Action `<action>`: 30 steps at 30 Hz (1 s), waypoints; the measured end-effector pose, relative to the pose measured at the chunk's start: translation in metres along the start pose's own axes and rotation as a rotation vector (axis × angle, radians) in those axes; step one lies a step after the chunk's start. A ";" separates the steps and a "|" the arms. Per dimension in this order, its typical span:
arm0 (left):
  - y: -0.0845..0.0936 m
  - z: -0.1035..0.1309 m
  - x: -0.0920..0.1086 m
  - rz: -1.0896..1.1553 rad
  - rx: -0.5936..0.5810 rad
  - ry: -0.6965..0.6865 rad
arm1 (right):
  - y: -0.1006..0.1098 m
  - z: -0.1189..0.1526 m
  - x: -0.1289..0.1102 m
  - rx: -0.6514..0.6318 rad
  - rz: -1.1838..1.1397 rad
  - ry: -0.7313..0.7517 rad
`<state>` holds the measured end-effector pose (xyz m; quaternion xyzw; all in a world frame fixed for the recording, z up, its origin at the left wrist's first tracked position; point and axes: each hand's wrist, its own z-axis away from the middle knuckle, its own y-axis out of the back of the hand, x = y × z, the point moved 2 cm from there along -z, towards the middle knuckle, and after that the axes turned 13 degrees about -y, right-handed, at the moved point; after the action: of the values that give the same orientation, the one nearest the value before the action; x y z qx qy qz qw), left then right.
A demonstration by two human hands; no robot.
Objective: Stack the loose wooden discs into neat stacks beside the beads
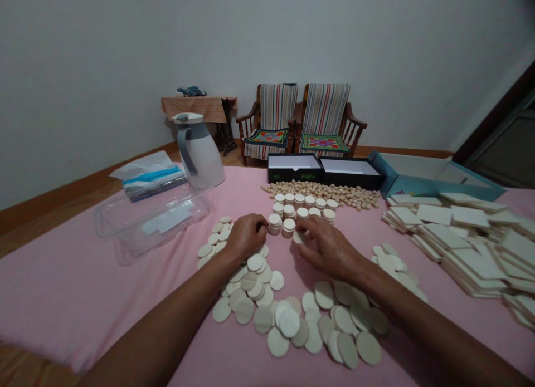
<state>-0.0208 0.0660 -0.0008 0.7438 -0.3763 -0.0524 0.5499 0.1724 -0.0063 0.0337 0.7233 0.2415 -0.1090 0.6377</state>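
Observation:
Stacks of small round wooden discs (pixel 288 225) stand in rows on the pink cloth (pixel 242 353). My left hand (pixel 246 236) is closed with curled fingers, just left of the front stack (pixel 274 222); whatever it may hold is hidden. At the right end of the front row, the thumb and fingers of my right hand (pixel 328 248) are around a wooden disc (pixel 299 238), partly covered by the hand. Loose discs (pixel 289 322) lie heaped below and around both hands, with a smaller group (pixel 388 259) beyond my right forearm.
Many small wooden pieces (pixel 326 192) lie behind the stacks, before two black boxes (pixel 295 168). Square wooden boards (pixel 468 231) and a blue box (pixel 434 175) are at right. A clear plastic container (pixel 159 225), tissue pack (pixel 152 181) and white jug (pixel 204 153) stand left.

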 end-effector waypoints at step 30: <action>-0.001 0.000 -0.002 0.000 0.009 -0.002 | -0.027 0.021 -0.032 -0.368 -0.033 0.145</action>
<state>-0.0214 0.0670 -0.0027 0.7462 -0.3773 -0.0516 0.5461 0.1350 -0.0313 0.0216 0.5966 0.3143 -0.0214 0.7381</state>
